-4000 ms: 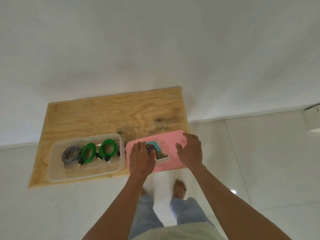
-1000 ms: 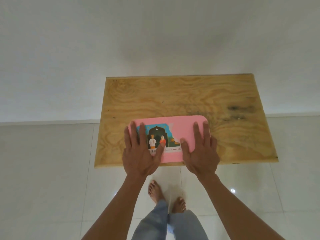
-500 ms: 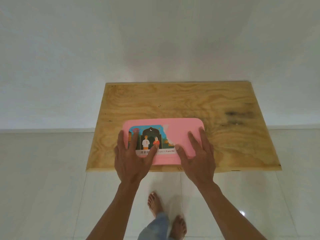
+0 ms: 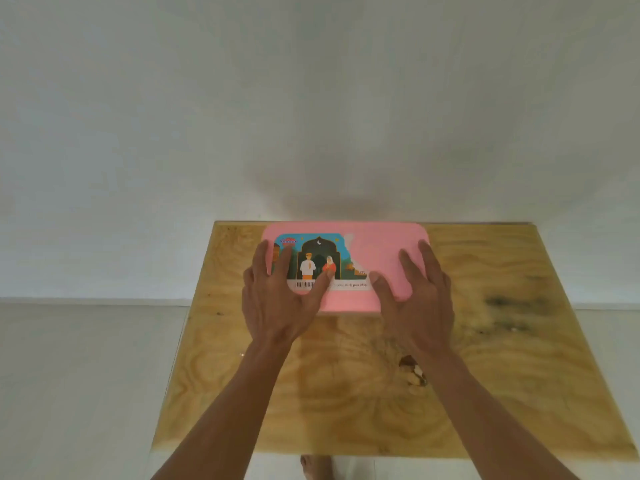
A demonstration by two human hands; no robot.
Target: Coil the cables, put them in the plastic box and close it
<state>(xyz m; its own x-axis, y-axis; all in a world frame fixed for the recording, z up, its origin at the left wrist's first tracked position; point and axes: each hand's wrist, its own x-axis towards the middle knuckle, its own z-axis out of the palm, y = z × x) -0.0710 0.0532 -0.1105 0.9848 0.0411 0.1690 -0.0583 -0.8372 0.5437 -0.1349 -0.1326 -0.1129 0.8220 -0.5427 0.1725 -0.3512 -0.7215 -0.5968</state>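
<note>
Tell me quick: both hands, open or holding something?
Left hand: open, fingers flat on the pink lid.
Right hand: open, flat on the lid.

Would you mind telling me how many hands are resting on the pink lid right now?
2: the left hand lies flat over the lid's picture label, the right hand on its plain pink side.

Bare wooden board [image 4: 485, 375] lies open around the pink lid [image 4: 377, 251]; wall [image 4: 311, 116] seemingly close behind.

Matt pink plastic lid [image 4: 381, 258] with printed paper label [image 4: 311, 258] on grainy plywood board [image 4: 502, 375]
</note>
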